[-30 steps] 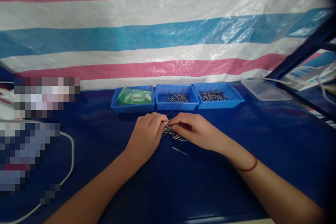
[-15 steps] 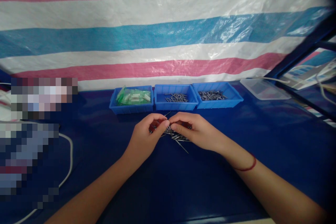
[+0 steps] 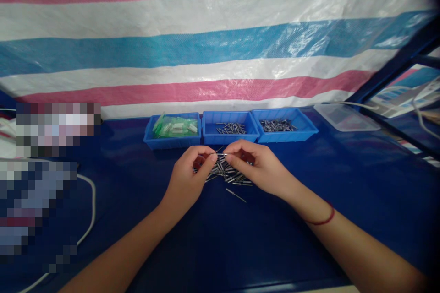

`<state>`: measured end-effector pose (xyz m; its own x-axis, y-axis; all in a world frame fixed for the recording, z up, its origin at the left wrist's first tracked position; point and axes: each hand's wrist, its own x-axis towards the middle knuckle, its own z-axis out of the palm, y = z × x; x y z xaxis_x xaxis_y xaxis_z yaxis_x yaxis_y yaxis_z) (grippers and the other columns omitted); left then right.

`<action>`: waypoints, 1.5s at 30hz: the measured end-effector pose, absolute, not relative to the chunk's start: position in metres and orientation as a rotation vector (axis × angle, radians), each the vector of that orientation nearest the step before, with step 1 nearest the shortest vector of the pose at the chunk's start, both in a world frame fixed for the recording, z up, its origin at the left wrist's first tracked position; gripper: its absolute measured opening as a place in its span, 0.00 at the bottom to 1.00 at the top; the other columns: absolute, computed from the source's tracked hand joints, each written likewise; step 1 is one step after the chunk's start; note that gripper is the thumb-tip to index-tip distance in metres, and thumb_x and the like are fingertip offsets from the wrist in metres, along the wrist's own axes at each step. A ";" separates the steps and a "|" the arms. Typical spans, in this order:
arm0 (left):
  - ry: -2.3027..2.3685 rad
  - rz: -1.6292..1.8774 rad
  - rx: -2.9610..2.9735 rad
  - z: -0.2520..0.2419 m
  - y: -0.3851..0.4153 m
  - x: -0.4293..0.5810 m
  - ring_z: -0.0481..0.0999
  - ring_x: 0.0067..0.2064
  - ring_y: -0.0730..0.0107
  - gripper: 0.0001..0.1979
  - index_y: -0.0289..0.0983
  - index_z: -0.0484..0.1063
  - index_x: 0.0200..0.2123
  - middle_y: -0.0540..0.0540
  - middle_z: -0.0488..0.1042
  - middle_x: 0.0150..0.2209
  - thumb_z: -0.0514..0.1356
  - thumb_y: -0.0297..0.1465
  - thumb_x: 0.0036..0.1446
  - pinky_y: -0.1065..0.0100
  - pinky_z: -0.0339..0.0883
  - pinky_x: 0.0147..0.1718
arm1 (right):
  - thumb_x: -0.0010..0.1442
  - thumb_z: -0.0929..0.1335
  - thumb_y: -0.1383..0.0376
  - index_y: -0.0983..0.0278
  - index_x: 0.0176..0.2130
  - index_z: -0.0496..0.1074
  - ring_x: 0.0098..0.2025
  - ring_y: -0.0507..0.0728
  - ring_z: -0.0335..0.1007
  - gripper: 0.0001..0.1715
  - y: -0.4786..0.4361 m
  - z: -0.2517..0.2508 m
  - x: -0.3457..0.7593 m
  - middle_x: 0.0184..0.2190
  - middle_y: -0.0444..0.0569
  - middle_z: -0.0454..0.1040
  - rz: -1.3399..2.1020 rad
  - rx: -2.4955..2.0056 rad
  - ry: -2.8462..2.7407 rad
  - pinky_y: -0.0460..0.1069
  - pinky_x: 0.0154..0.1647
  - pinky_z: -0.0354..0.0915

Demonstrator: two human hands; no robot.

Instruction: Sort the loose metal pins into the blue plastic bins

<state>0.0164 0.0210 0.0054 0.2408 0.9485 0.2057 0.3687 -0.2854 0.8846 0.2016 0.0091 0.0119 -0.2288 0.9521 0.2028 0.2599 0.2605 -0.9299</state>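
A thin metal rivet (image 3: 221, 154) spans the gap between my two hands, level above a loose pile. My left hand (image 3: 192, 168) pinches its left end between thumb and forefinger. At the other end, the thumb and fingertips of my right hand (image 3: 259, 165) are closed on it. Below and behind the fingers lies a pile of similar rivets (image 3: 223, 171), partly hidden by both hands. One stray rivet (image 3: 236, 195) lies on the blue table just in front of the pile.
Behind the hands stand a blue bin (image 3: 172, 143) with green plastic packets, a middle bin (image 3: 231, 138) and a right bin (image 3: 287, 136), both holding metal rivets. A clear plastic lid (image 3: 347, 117) lies right. A white cable (image 3: 93, 197) curves at left. Striped sheeting (image 3: 206, 50) hangs behind.
My hands have drawn slightly apart, exposing the rivet between them and more of the pile. The right hand has shifted a little up. The stray rivet now lies apart from the pile.
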 end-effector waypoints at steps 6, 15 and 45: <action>1.186 0.951 1.895 0.001 0.023 0.016 0.73 0.34 0.70 0.08 0.37 0.71 0.39 0.48 0.74 0.35 0.56 0.34 0.60 0.71 0.65 0.30 | 0.60 0.66 0.60 0.62 0.37 0.72 0.31 0.53 0.68 0.08 0.005 0.016 0.201 0.34 0.48 0.74 0.857 -1.163 -1.678 0.48 0.32 0.64; 1.165 0.883 2.090 0.001 0.024 0.016 0.72 0.34 0.71 0.08 0.37 0.72 0.38 0.48 0.74 0.36 0.54 0.32 0.62 0.70 0.65 0.34 | 0.60 0.67 0.60 0.62 0.34 0.72 0.28 0.52 0.66 0.08 0.002 0.016 0.198 0.29 0.46 0.73 0.765 -1.178 -1.714 0.47 0.28 0.61; 1.186 0.838 2.138 0.009 0.014 0.020 0.69 0.35 0.70 0.08 0.36 0.67 0.36 0.49 0.71 0.33 0.50 0.32 0.65 0.69 0.60 0.34 | 0.59 0.64 0.71 0.63 0.38 0.73 0.30 0.51 0.68 0.10 0.010 0.018 0.208 0.36 0.48 0.75 0.643 -1.102 -1.879 0.47 0.31 0.63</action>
